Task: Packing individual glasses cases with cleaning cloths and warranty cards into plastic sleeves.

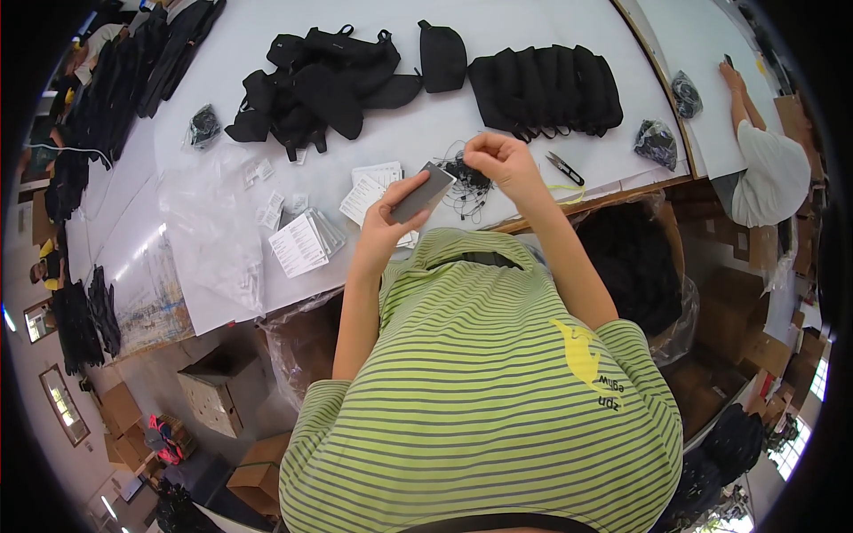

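Note:
My left hand (387, 218) grips a small stack of dark grey hang tags (425, 194), thumb and fingers along its edges. Just right of it, my right hand (508, 167) is closed in a pinch. A thin black string seems to run to its fingertips, though the pinched end is too fine to see well. Below and between the hands lies a tangle of black tag strings (471, 190) on the table. White printed cards (362, 197) lie in a pile beside my left hand, partly behind it. Another stack of white cards (299, 243) is fanned out farther left.
Black bags (329, 89) lie heaped at the back of the white table (569, 22), with a row of them (544, 89) to the right. Thread snips (565, 169) rest near the right edge. Clear plastic (209, 235) covers the left. A co-worker (771, 169) stands at right.

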Demonstrator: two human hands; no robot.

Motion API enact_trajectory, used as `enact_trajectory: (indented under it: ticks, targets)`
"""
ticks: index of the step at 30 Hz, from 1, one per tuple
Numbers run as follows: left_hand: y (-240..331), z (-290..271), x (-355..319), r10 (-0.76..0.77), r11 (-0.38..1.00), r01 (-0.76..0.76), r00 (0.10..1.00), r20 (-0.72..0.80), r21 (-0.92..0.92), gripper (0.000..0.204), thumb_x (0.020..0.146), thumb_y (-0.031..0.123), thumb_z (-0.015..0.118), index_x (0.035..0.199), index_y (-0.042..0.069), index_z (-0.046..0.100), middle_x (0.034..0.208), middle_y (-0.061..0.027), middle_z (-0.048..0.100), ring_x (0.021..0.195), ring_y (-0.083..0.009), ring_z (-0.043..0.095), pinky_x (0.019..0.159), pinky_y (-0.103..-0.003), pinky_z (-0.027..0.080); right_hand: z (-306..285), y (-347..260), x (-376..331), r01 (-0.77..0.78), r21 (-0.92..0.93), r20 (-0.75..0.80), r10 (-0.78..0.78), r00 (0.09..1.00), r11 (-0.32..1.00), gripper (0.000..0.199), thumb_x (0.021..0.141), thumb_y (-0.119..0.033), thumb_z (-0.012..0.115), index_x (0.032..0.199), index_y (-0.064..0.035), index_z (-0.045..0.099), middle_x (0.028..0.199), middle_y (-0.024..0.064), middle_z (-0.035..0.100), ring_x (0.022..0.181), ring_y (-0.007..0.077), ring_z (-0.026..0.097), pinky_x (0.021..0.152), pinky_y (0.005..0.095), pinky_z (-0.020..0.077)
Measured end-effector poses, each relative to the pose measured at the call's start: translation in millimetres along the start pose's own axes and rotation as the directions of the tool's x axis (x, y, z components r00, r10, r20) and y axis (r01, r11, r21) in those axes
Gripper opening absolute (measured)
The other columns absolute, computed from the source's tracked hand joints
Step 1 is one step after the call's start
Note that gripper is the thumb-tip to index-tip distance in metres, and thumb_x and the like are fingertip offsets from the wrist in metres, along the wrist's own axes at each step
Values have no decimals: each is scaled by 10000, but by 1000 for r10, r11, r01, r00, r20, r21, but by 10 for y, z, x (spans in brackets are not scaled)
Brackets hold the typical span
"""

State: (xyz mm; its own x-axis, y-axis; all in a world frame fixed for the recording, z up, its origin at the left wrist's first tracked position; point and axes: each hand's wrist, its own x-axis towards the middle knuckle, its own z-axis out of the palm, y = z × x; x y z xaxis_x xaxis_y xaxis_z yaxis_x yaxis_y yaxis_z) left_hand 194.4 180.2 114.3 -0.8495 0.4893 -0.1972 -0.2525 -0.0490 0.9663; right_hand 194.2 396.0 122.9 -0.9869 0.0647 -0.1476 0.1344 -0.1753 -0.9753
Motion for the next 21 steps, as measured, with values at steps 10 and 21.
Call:
enact_trajectory:
  ticks: [10, 21]
  targets:
    - [138, 124, -49, 126, 986, -105, 978, -166, 130, 416, 794, 73, 661, 1204, 66, 590, 853, -5, 538, 797, -95, 503, 713, -222, 406, 313, -157, -142, 129, -459, -57, -174, 983, 879, 70, 725, -74, 671, 757, -31, 627, 603, -54, 339, 554, 40, 293, 498, 218, 253]
    - [213, 147, -75, 286, 929, -197, 919, -271, 313, 302, 787, 38, 654, 1087, 63, 665, 738, -10, 499, 679, -91, 479, 604, -212, 395, 427, -226, -209, 374, -636, 21, -469, 883, 675, 103, 682, -77, 684, 750, -53, 610, 606, 21, 451, 532, 129, 394, 487, 272, 328]
